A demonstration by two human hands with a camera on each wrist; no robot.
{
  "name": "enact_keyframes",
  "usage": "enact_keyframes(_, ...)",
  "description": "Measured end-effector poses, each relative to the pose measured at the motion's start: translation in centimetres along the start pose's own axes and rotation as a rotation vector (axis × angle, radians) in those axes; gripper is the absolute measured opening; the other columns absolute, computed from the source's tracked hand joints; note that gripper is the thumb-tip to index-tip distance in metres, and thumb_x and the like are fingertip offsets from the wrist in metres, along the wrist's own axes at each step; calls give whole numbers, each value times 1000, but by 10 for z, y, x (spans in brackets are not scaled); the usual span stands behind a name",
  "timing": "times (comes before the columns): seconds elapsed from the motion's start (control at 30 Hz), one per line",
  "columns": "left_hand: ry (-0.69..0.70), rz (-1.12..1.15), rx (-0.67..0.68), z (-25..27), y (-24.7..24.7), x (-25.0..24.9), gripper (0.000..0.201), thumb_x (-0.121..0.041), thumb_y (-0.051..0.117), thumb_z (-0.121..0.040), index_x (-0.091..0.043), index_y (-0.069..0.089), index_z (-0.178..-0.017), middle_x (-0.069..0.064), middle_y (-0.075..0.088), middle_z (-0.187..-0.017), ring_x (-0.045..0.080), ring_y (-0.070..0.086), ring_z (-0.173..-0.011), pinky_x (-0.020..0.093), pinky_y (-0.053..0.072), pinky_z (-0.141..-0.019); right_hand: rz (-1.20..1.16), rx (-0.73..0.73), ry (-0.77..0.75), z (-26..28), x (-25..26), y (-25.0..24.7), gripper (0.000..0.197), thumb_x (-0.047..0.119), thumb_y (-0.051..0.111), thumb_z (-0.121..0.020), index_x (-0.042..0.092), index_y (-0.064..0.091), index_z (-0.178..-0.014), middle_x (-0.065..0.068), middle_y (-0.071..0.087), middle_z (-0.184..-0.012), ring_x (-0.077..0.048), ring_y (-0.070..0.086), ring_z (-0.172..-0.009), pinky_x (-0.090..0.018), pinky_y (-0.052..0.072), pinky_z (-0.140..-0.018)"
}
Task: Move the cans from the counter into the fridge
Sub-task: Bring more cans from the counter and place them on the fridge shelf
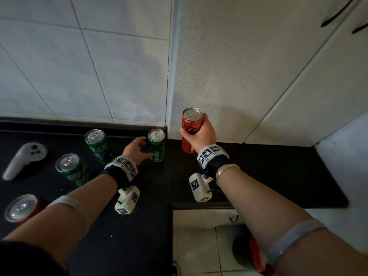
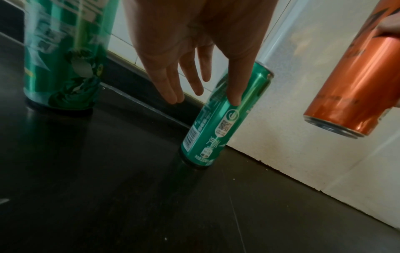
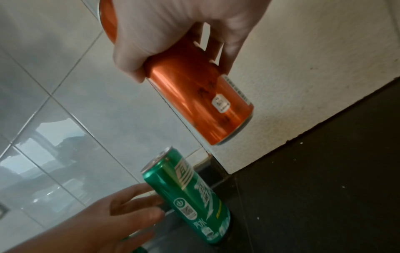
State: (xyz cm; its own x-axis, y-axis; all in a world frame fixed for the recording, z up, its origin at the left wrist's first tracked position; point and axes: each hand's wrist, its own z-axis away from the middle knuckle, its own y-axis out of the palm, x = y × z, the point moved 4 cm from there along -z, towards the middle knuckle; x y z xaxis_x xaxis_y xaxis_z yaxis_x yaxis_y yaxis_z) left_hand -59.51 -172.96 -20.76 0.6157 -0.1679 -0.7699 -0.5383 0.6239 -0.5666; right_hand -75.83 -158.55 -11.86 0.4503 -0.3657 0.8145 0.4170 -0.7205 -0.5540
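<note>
My right hand (image 1: 201, 134) grips a red can (image 1: 191, 124) and holds it clear of the black counter (image 1: 278, 176), by the white fridge side (image 1: 229, 76). The same red can (image 3: 194, 99) hangs tilted in the right wrist view. My left hand (image 1: 137, 149) is open, fingers spread beside a green can (image 1: 157, 145) that stands at the counter's back corner. In the left wrist view the thumb (image 2: 238, 82) lies across that green can (image 2: 218, 123); the fingers are apart from it. Two more green cans (image 1: 97, 144) (image 1: 72, 169) and another red can (image 1: 22, 208) stand to the left.
A white hand controller (image 1: 23, 160) lies at the counter's far left. White wall tiles (image 1: 79, 66) back the counter. The counter's right section ends at a front edge (image 1: 239, 205) above a tiled floor (image 1: 199, 246).
</note>
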Motion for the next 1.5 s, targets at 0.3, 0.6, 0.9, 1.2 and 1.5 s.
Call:
enact_keyframes(0.3,-29,-59,69,-29,31,-6,72,-18,80,-66,-14,46,-129,6,57,-129,25,50,-124,39,38,-106,12,15,40,-4,-17,13,50,31,80,-66,14,53,-105,-1,64,-105,-9,58,-95,-18,39,-81)
enact_keyframes(0.6,52,-3,-9,-24,22,-34,74,-19,82,-64,-15,46,-128,5,57,-129,22,50,-124,35,38,-105,19,-25,80,-1,-26,12,50,32,80,-66,14,54,-105,-2,65,-105,-16,61,-99,-19,41,-82)
enact_keyframes(0.9,270,-19,76,12,-10,-110,67,-16,78,-68,-15,45,-126,6,56,-127,23,50,-123,37,39,-101,-27,-131,104,21,3,-28,53,27,79,-67,14,53,-112,-2,63,-111,-17,59,-104,-20,38,-85)
enact_keyframes(1.2,423,-51,207,68,13,-147,72,-21,80,-66,-15,44,-128,5,56,-127,22,51,-121,38,41,-101,13,-305,183,81,17,-93,57,30,78,-68,15,50,-115,-2,61,-115,-18,57,-108,-24,39,-90)
enact_keyframes(1.5,573,27,480,149,85,-178,70,-13,81,-64,-17,47,-125,0,59,-120,14,54,-110,32,42,-97,9,-465,345,173,-7,-172,62,25,78,-70,16,45,-123,-1,57,-122,-16,54,-114,-25,37,-93)
